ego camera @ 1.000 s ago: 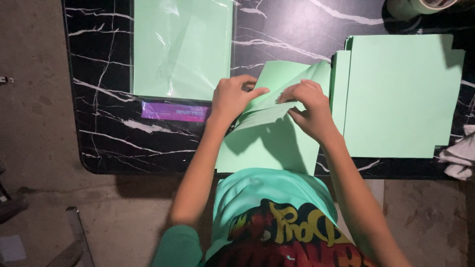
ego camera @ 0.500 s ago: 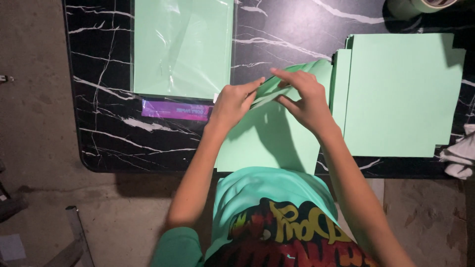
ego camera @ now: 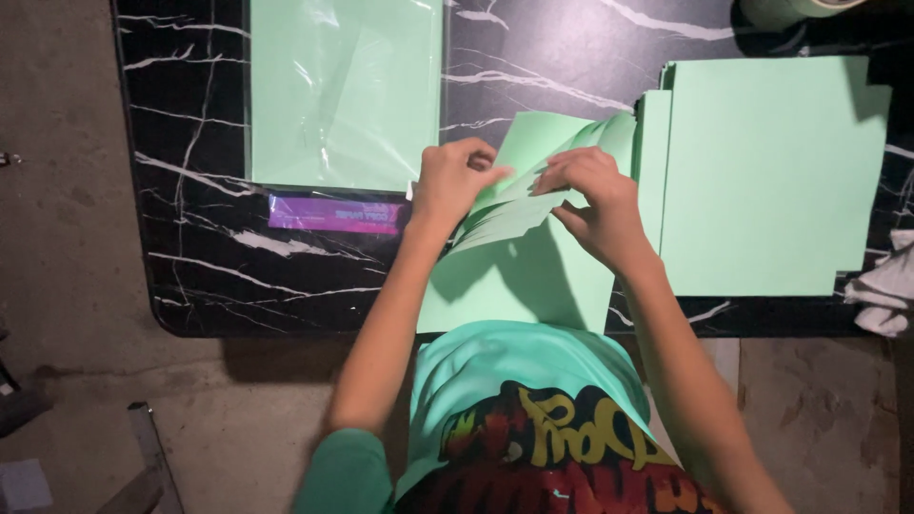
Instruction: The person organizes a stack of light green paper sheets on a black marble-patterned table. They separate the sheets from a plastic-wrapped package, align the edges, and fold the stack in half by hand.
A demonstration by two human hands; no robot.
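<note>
Bare concrete floor [ego camera: 67, 286] at far left. Black marble-patterned table [ego camera: 209, 276] next, rounded corner toward the viewer. On its left half: clear plastic packet of pale green paper [ego camera: 345, 90], flat, with purple label strip [ego camera: 335, 215] along the near edge. Just right of the packet: left hand [ego camera: 455, 181], fingers curled, pinching the left edge of a folded green sheet [ego camera: 533, 190]. Sheet raised off the table at the fold, lower part lying flat and overhanging the near table edge. Right hand [ego camera: 588, 195] on the same sheet, fingertips closed on the fold from the right, touching it opposite the left hand. Further right: stack of green paper [ego camera: 771, 171], flat, just beside the folded sheet. White cloth [ego camera: 885, 286] at far right edge. Roll of tape [ego camera: 790, 9] at top right, partly cut off.
</note>
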